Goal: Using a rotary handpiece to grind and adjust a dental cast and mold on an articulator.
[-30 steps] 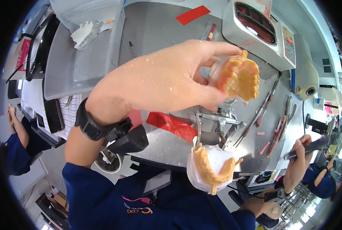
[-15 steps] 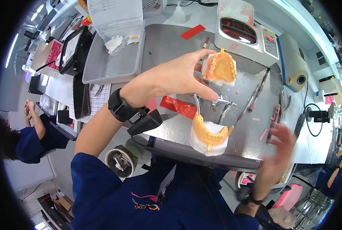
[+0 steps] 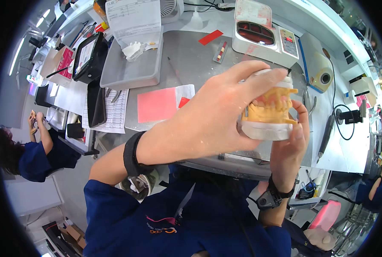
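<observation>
In the middle right, above the bench, I hold a pair of dental casts (image 3: 266,115), yellow tooth arches on white plaster bases, with the arches meeting and pink along the upper gum. My left hand (image 3: 214,111) wraps round them from the left, its fingers over the upper base and its thumb low by the lower one. On the right side, my right hand (image 3: 290,147) grips the lower cast with its thumb and fingers. The metal hinge frame behind the casts is mostly hidden by my hands.
A pink wax sheet (image 3: 156,105) lies left of the casts. Behind are a small tray of teeth (image 3: 220,52), a red strip (image 3: 210,37) and a white wax heater (image 3: 259,50). A plastic bin (image 3: 129,80) holds a white plaster piece. A handpiece (image 3: 326,138) lies at right.
The upper and lower casts, swung apart earlier, are now together and turned sideways. My left hand has shifted its hold round both, and my right hand has come in from the right onto the lower cast.
</observation>
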Available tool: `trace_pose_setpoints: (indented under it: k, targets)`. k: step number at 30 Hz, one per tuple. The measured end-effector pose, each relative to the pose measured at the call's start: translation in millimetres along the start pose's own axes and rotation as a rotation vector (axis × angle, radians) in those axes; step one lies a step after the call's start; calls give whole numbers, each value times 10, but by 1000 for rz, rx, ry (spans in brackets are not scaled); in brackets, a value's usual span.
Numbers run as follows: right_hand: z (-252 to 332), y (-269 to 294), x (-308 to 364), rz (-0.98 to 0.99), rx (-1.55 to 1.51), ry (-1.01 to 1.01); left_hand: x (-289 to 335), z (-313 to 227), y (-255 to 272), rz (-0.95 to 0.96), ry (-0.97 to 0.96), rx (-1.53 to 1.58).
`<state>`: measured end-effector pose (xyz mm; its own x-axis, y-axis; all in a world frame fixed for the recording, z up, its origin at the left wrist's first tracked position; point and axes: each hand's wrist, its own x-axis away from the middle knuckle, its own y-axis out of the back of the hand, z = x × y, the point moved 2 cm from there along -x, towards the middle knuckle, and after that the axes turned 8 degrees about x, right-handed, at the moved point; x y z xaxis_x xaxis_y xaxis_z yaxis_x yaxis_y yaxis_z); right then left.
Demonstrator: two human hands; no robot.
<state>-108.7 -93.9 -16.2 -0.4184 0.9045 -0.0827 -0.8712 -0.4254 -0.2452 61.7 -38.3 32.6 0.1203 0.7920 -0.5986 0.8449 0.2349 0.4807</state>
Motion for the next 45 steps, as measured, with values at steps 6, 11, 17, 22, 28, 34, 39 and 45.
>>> trace_pose_setpoints:
  k: [6,11,17,22,28,34,39,45]
  targets:
    - [9,131,43,177,97,112,-6,-233,-29,-46,59,-7]
    - [17,150,95,151,174,97,-16,-266,2,-90,105,43]
    - [56,75,103,169,-5,63,2,-333,26,22,7,-60]
    - [170,-27,86,262,-32,48,41,-302,20,62,-11,41]
    - [213,-55,22,351,95,-73,100,-135,16,140,-87,90]
    - [-160,-42,-48,306,479,206,491,285,281,0,207,-209]
    - [-486,-28,-10,296,632,283,878,740,164,133,395,-304]
    - [-376,67,11,307,1021,552,1015,706,138,-38,220,-384]
